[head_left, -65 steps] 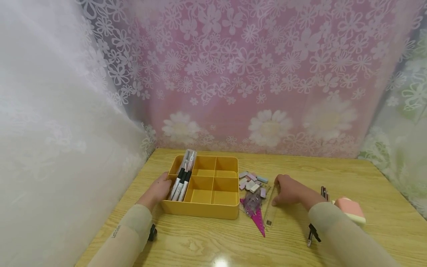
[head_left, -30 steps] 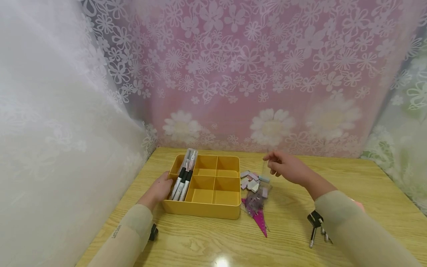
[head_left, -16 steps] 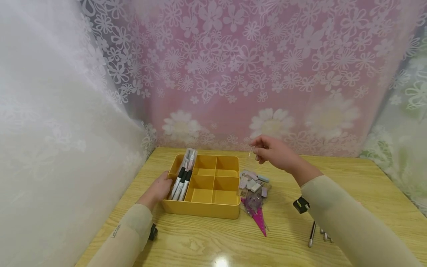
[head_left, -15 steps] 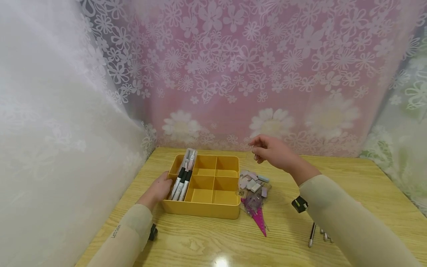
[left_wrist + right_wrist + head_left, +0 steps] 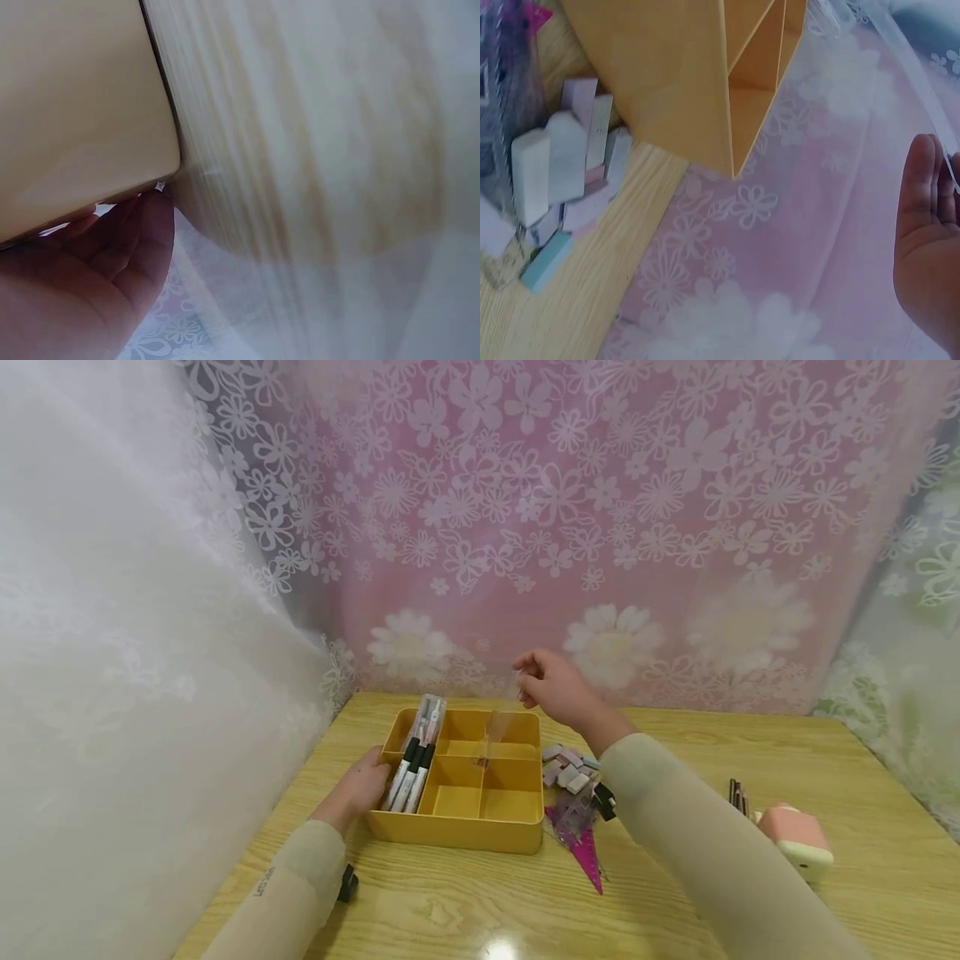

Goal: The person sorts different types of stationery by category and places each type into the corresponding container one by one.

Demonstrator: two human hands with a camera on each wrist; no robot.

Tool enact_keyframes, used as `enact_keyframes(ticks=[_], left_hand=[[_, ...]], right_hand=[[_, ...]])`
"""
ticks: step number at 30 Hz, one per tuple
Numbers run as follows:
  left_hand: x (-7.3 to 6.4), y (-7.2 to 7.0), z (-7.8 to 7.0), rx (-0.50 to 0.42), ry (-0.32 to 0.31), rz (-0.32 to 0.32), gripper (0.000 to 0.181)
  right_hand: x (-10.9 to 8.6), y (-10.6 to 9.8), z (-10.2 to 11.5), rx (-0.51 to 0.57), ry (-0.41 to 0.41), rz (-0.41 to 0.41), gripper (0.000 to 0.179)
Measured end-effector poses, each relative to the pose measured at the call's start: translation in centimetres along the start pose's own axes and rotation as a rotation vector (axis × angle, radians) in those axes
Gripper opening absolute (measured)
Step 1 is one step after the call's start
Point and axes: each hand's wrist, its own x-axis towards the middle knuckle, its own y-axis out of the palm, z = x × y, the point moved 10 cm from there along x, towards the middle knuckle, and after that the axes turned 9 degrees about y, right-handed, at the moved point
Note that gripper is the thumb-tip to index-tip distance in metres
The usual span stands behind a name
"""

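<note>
A yellow organizer box (image 5: 457, 833) with several compartments sits on the table. Against its left wall is my left hand (image 5: 362, 787), fingers bent along the outside of the wall; the thumb is hidden in the left wrist view (image 5: 112, 277). My right hand (image 5: 551, 689) pinches a clear ruler (image 5: 498, 727) by its upper end. It hangs tilted over the box, its lower end near the middle dividers. White pens with black caps (image 5: 408, 777) and a clear case of pens (image 5: 427, 718) stand in the left compartments.
Right of the box lie several erasers (image 5: 570, 770), a purple-grey clear pouch-like thing (image 5: 573, 814) and a magenta set square (image 5: 585, 860). Farther right are dark pencils (image 5: 738, 797) and a pink-and-cream object (image 5: 795, 835). A floral curtain (image 5: 480, 527) hangs behind the table.
My right hand has picked the clear ruler up from beside the erasers, raised it and carried it left over the box. The left hand has stayed at the box's left wall.
</note>
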Motion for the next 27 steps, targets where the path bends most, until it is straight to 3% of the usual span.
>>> enact_keyframes(ticks=[8,20,27], left_hand=[[-0.1,0.4,0.1,0.02,-0.003,0.003,0.049],[0.2,0.0,0.1,0.013,0.002,0.004,0.048],[0.2,0.0,0.2,0.001,-0.009,0.002,0.049]], right_hand=[[1.3,2.0,0.8,0.011,0.014,-0.079,0.02],[3.1,7.5,1.9,-0.214,-0.009,-0.073,0.023],[3.9,9.1,1.6,-0.282,-0.004,-0.075,0.016]])
